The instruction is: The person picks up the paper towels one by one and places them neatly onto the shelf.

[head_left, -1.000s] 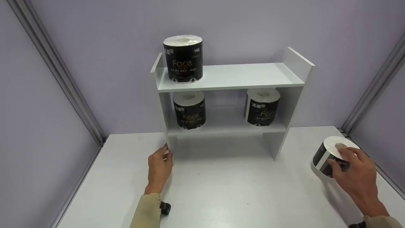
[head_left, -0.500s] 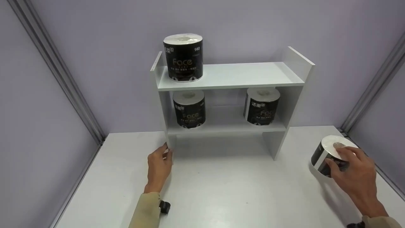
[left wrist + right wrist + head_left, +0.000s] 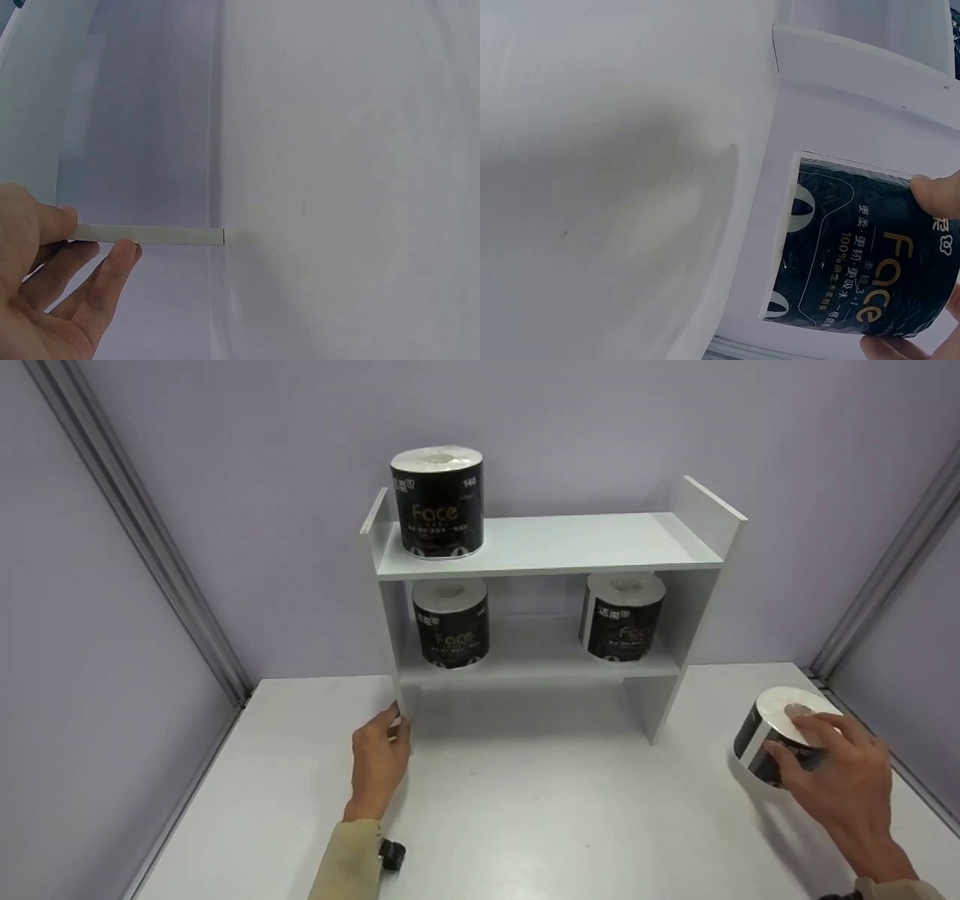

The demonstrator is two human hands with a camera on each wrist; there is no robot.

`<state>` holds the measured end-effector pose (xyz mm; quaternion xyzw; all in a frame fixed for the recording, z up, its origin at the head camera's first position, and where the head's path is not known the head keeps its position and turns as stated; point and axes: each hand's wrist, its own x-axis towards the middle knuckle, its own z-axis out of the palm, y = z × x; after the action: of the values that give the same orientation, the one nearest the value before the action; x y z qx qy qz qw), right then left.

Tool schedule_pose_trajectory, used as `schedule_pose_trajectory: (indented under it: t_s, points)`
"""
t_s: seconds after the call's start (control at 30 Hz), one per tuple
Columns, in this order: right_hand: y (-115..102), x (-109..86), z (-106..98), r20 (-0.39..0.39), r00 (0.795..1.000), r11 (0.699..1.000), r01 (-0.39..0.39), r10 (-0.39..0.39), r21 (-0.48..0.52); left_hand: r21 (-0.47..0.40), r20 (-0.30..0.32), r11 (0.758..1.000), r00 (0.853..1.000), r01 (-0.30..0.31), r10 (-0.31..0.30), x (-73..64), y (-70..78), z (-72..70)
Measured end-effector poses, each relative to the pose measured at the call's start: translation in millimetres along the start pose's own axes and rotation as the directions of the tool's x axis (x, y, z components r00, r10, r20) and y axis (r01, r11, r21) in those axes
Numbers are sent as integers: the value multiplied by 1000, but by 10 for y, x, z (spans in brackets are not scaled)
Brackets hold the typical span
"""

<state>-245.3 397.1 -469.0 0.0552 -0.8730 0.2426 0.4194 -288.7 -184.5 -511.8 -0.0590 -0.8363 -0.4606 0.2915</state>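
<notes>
My left hand (image 3: pixel 380 757) pinches the lower front edge of the left side panel of a white two-tier shelf (image 3: pixel 585 542). In the left wrist view the thumb and fingers lie on opposite sides of that panel (image 3: pixel 161 235). Over at the far right, my right hand (image 3: pixel 844 772) grips a toilet paper roll (image 3: pixel 752 735) in a black "Face" wrapper, slightly tilted. The right wrist view shows the wrapper (image 3: pixel 855 259) with fingers at its top end. Whether the roll's bottom touches the table is unclear.
One similar roll (image 3: pixel 439 514) stands at the left of the top board. On the middle board stand a left roll (image 3: pixel 452 634) and a right roll (image 3: pixel 624 626). The white table (image 3: pixel 525 825) meets pale walls behind and at both sides.
My right hand has shifted slightly left with the toilet paper roll in it. The left hand stays on the shelf panel, and the other rolls have not moved.
</notes>
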Motion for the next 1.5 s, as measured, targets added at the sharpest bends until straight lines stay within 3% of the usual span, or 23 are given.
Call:
schedule_pose_trajectory:
  t_s: [0.9,1.5]
  points:
    - [-234,-25,-21,3,1000,1000,-9,9,22,2,3,1000,1000,18,-18,-3,29,-9]
    - [-365,10,5,-42,996,997,73,-72,21,28,-6,999,1000,-17,17,-3,10,-14]
